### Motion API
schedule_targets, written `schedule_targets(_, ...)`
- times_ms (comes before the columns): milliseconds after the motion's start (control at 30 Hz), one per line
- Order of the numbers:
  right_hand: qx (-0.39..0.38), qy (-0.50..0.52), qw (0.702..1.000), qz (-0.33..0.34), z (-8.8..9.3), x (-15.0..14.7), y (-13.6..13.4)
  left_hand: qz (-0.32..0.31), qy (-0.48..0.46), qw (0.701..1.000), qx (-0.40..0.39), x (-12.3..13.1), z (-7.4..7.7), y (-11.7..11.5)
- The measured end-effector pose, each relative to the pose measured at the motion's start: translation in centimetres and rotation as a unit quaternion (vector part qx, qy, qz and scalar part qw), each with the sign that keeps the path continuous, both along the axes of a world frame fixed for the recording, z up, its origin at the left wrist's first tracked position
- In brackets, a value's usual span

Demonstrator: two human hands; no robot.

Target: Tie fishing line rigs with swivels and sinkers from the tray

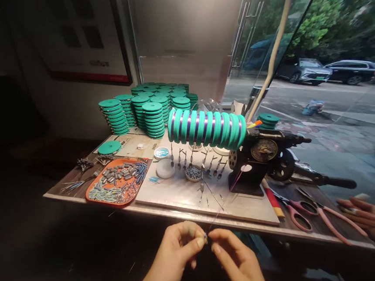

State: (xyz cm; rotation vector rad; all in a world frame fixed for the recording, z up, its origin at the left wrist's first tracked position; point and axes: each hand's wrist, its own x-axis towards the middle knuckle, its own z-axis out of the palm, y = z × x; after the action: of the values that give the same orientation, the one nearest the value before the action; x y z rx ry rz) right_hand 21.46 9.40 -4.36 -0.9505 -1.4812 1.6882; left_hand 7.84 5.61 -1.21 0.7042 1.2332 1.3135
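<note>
Below the table's front edge, my left hand (pixel 181 249) pinches a small bluish piece (pixel 205 236) between thumb and forefinger. Close beside it is my right hand (pixel 239 258), thumb and forefinger nearly together; whatever lies between them is too small to make out. A thin purple line (pixel 217 215) runs from the winder side down to my fingertips. Above, a row of green foam spools (pixel 207 129) wound with purple line sits on the shaft of a black hand-cranked winder (pixel 253 163). Several metal swivels and weights (pixel 202 186) lie on the white board (pixel 169 198).
An orange tray (pixel 87 193) of weights and tubes stands left, before stacked green spools (pixel 151 122). A bead dish (pixel 193 173) sits mid-board. Red-handled scissors (pixel 300 218) and pink-handled pliers (pixel 334 223) lie right, near another person's hand (pixel 369 217). Glass stands behind.
</note>
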Motion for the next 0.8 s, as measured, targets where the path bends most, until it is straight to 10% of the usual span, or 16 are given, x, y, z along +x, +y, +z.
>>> schedule_targets(400,-0.202,0.134,0.97,-0.024,-2.4,-1.6,-1.4,-0.006,-0.226,0.965,-0.134,0.0,0.4,0.0)
schedule_targets(800,-0.272,0.158,0.949,0.015,-2.4,-1.8,-1.0,-0.056,-0.179,0.975,-0.116,0.6,0.8,0.0)
